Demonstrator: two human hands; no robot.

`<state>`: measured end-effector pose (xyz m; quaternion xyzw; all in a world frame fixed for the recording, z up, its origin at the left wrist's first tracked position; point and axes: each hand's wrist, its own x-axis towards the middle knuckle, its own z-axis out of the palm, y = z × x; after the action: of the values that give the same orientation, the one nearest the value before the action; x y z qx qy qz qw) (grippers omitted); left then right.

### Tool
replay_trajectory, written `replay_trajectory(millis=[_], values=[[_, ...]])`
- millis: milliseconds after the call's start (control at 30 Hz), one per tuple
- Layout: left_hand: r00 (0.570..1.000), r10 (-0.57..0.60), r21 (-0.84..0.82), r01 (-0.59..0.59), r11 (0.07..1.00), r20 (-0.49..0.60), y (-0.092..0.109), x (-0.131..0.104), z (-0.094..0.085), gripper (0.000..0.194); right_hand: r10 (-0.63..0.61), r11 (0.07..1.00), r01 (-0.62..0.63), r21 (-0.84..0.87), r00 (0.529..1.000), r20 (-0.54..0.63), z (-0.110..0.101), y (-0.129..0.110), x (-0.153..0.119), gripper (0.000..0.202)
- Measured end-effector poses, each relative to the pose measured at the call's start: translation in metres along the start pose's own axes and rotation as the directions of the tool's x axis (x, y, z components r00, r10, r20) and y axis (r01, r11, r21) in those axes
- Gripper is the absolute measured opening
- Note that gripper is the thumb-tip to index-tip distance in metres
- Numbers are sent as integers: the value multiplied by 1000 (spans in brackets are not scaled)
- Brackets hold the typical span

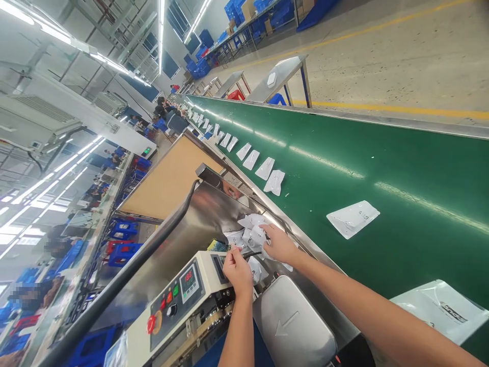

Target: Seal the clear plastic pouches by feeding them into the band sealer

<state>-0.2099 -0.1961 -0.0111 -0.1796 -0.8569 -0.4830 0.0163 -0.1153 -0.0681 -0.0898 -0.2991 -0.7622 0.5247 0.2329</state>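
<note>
A heap of white pouches point(246, 237) lies on the metal surface at the far end of a band sealer point(179, 300), the machine with a red digital display. My right hand point(280, 244) is at the right side of the heap, fingers curled round the edge of a white pouch point(260, 237). Beside the sealer's end is my left hand point(239, 270), closed with its fingertips pinched together; what they hold, if anything, I cannot make out. Another white pouch point(257, 270) lies between and below my hands.
On the right runs a green conveyor belt point(382, 178) carrying a row of white pouches, with a larger one point(353, 219) nearer me. A metal cover with an arrow point(294, 321) sits below my hands. A black cable point(164, 234) crosses at left. People sit farther along the line.
</note>
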Motion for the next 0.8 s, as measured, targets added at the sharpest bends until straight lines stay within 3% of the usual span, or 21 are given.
replay_trajectory(millis=[167, 367, 500, 633, 700, 733, 800], values=[[999, 41, 20, -40, 999, -35, 4, -4, 0, 56, -164, 958, 144, 247, 985, 63, 11, 5, -26, 72], [994, 42, -67, -49, 997, -98, 26, -10, -5, 54, -77, 923, 107, 370, 992, -95, 10, 18, -36, 61], [997, 40, -246, -55, 968, -64, 54, -14, -13, 51, 26, 952, 19, 304, 989, -143, -23, 32, -50, 55], [990, 140, -431, -119, 895, 19, 94, -23, -35, 48, 64, 994, -38, 106, 965, -253, -88, 51, -96, 44], [980, 194, -493, -145, 858, 49, 115, -33, -52, 42, 103, 993, -119, -15, 905, -412, -129, 69, -143, 42], [976, 203, -513, -137, 848, 76, 126, -41, -61, 40, 138, 978, -198, -63, 845, -516, -151, 79, -172, 44], [969, 199, -534, -93, 840, 144, 141, -61, -81, 39, 242, 905, -419, -75, 650, -721, -189, 101, -241, 57]])
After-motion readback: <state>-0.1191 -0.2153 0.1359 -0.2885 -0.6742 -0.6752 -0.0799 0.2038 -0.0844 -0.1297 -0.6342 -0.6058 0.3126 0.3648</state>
